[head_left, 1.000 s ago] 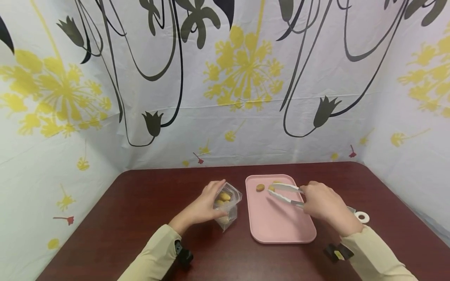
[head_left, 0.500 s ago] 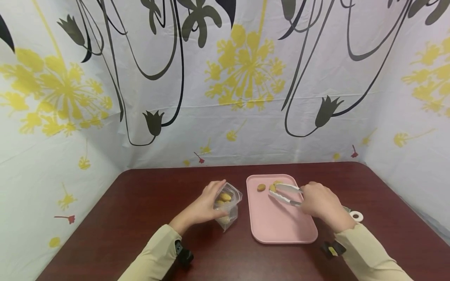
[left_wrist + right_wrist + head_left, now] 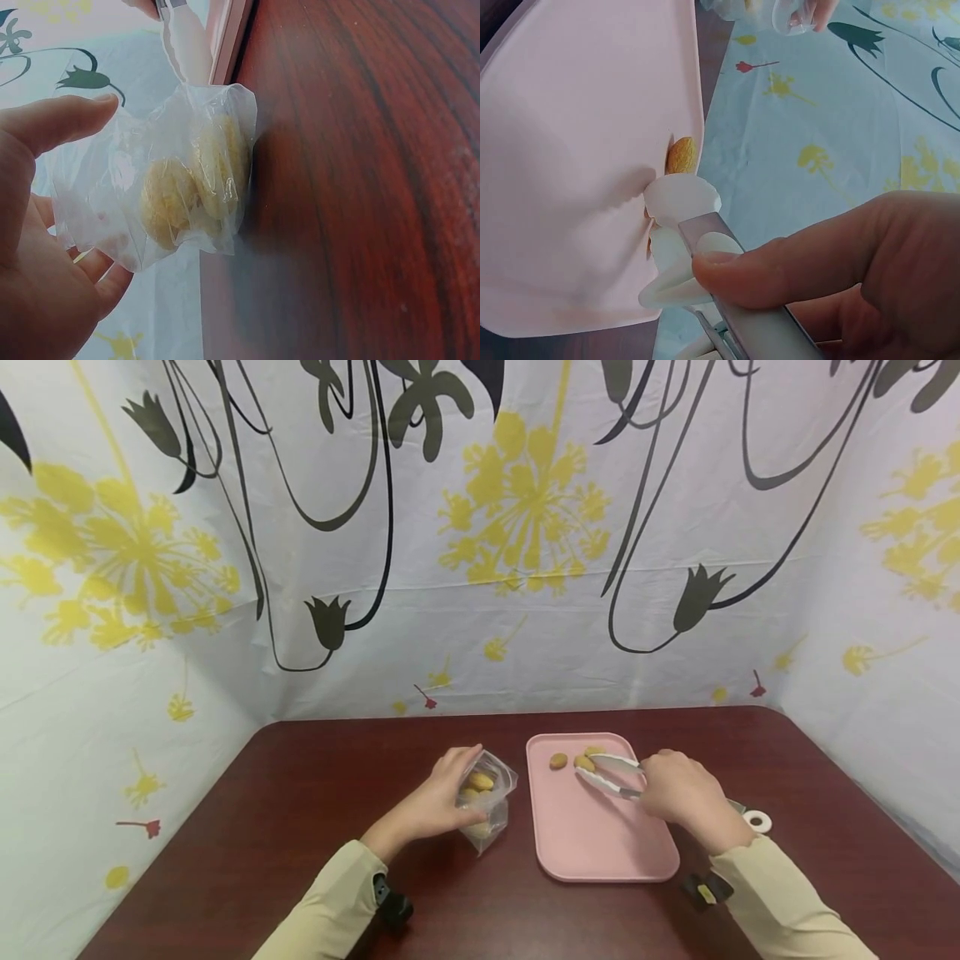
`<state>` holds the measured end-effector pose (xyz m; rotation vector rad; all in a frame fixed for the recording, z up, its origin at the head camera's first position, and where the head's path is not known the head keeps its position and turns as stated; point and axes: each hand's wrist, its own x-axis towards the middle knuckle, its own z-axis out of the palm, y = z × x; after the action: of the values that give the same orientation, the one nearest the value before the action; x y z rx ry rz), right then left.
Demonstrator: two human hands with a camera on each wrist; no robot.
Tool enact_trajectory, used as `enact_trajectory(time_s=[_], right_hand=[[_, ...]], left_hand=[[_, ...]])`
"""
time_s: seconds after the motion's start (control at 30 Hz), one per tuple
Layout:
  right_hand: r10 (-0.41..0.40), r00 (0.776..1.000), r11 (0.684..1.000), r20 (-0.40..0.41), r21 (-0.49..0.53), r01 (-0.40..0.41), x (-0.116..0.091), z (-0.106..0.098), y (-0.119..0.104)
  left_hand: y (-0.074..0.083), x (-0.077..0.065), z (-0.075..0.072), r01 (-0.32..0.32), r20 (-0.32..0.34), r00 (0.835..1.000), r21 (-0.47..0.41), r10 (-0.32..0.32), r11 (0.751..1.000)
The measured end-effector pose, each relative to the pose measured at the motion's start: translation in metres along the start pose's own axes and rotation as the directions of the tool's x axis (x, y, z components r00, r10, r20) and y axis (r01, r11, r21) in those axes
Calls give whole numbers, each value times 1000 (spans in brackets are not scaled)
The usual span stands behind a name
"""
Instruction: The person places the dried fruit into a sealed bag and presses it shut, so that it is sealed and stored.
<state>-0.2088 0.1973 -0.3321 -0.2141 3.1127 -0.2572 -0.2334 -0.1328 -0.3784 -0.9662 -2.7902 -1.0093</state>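
My left hand (image 3: 435,802) holds a clear plastic bag (image 3: 492,822) by its upper part, with fingers behind it and thumb at the near side. Several brown, almond-like nuts (image 3: 217,169) lie in the bag. A pair of tongs (image 3: 611,787) with white tips and metal handles is pinched by my right hand (image 3: 686,793). The tips stand apart at a nut (image 3: 584,763) on the pink tray (image 3: 600,852). Whether they touch it, I cannot tell. Another nut (image 3: 558,761) lies to its left, and a third (image 3: 595,750) just behind it.
A white ring-shaped object (image 3: 757,821), like a tape roll, lies right of the tray, partly behind my right wrist. The dark red wooden table (image 3: 315,793) ends at a patterned cloth backdrop (image 3: 450,643).
My right wrist and forearm have shifted slightly left. The nut between the tongs' tips now shows more fully. The left hand and bag have stayed nearly still.
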Motion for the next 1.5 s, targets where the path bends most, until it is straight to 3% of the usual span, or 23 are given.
enact_trajectory(time_s=[0.4, 0.63, 0.83, 1.13, 1.5], right_hand=[[-15, 1000, 1000, -26, 18, 16, -4, -2, 2], [-97, 991, 995, -92, -13, 96, -9, -8, -6], [-145, 983, 989, -114, -42, 141, -15, -19, -17], [-156, 978, 988, -136, -26, 154, -29, -31, -38], [-209, 963, 978, -167, -11, 211, -44, -42, -63]], left_hand=[[1, 1, 0, -4, 1, 1000, 6, 4, 1000], [2, 1, 0, -4, -2, 1000, 18, 4, 1000], [3, 1, 0, 2, -7, 1000, 4, -2, 1000], [4, 2, 0, -27, -17, 999, 13, 27, 1000], [4, 0, 0, -2, -6, 1000, 10, 2, 1000]])
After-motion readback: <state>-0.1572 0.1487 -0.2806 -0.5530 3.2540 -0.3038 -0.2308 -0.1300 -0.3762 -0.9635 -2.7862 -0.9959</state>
